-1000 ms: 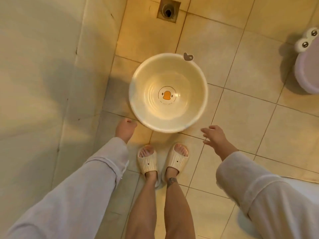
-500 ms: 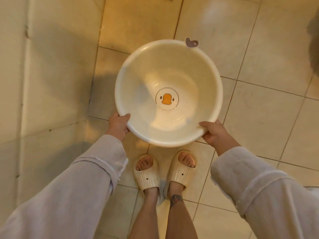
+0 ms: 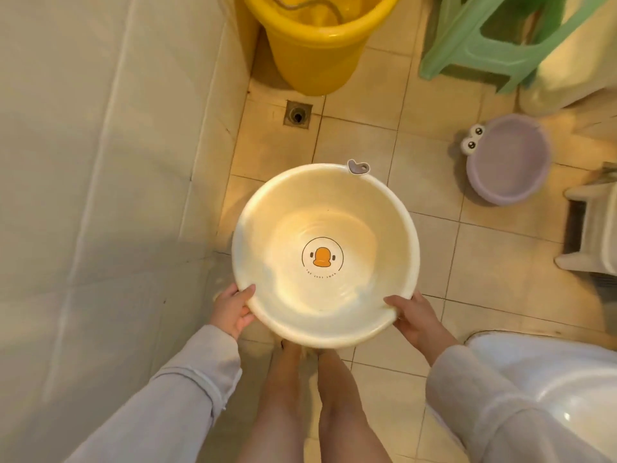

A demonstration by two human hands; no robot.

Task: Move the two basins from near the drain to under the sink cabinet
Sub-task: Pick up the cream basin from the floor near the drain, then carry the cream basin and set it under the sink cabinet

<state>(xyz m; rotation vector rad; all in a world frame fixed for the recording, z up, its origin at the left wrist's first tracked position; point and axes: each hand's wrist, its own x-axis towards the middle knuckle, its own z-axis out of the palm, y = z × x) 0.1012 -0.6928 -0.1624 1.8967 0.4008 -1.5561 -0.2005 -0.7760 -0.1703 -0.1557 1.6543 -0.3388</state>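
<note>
A cream round basin [image 3: 367, 212] with an orange duck print inside and a small grey hook tab on its far rim is held up off the floor in front of me. My left hand [image 3: 232, 310] grips its near-left rim and my right hand [image 3: 412, 319] grips its near-right rim. A smaller purple basin [image 3: 507, 160] with two cartoon eyes on its rim stands on the tiled floor to the right. The square floor drain [image 3: 297, 114] lies beyond the cream basin, close to the wall.
A yellow bucket [image 3: 317, 45] stands by the wall beyond the drain. A green plastic stool [image 3: 474, 38] is at the top right. White furniture [image 3: 591, 228] sits at the right edge, a white sink rim [image 3: 567, 379] at the lower right. The tiled wall fills the left.
Both hands went from open beside the basin on the floor to gripping its rim and lifting it. My view has risen, so the bucket, stool and purple basin now show.
</note>
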